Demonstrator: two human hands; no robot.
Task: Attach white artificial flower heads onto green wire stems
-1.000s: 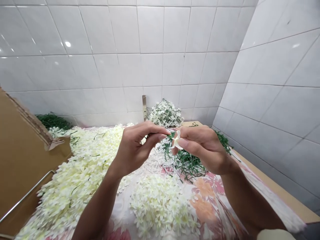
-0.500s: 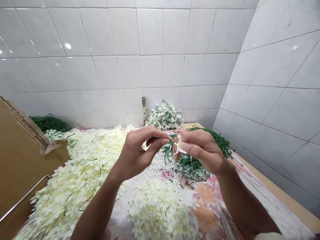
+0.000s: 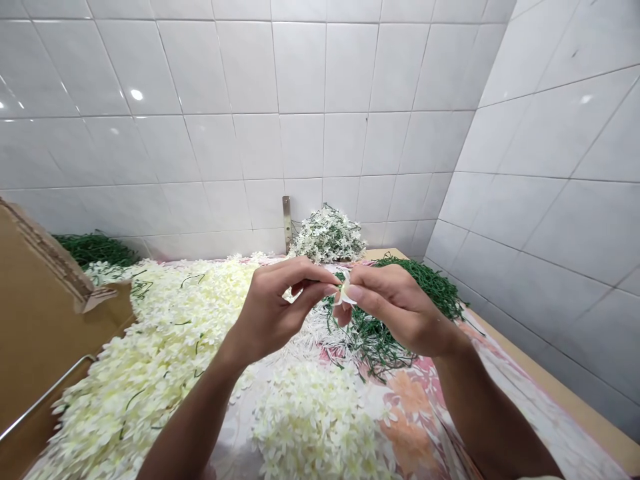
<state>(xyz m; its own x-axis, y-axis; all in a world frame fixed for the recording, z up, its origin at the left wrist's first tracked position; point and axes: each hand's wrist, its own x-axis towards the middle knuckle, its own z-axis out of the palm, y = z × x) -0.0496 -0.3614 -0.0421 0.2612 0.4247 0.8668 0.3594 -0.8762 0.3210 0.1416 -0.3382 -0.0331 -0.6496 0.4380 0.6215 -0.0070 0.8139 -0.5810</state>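
Observation:
In the head view, my right hand (image 3: 400, 303) pinches a white artificial flower (image 3: 347, 293) between thumb and forefinger. My left hand (image 3: 285, 303) is closed in a pinch, its fingertips meeting the flower's centre from the left. Whatever sits between those left fingertips is too small and hidden to name. Below both hands lies a heap of loose cream-white flower heads (image 3: 323, 420). Behind my right hand is a tangle of green artificial stems (image 3: 380, 340), with white stem tips (image 3: 310, 337) next to it.
A large spread of cream flower heads (image 3: 170, 333) covers the left side. Cardboard (image 3: 45, 320) stands at the far left. Finished-looking white flower sprigs (image 3: 327, 233) are piled against the tiled wall (image 3: 305, 140). More green stems (image 3: 95, 248) lie back left. A floral cloth (image 3: 410, 427) covers the table.
My right hand has moved left with the flower, closing the gap to my left fingertips. The flower now touches them. My left hand has stayed almost in place.

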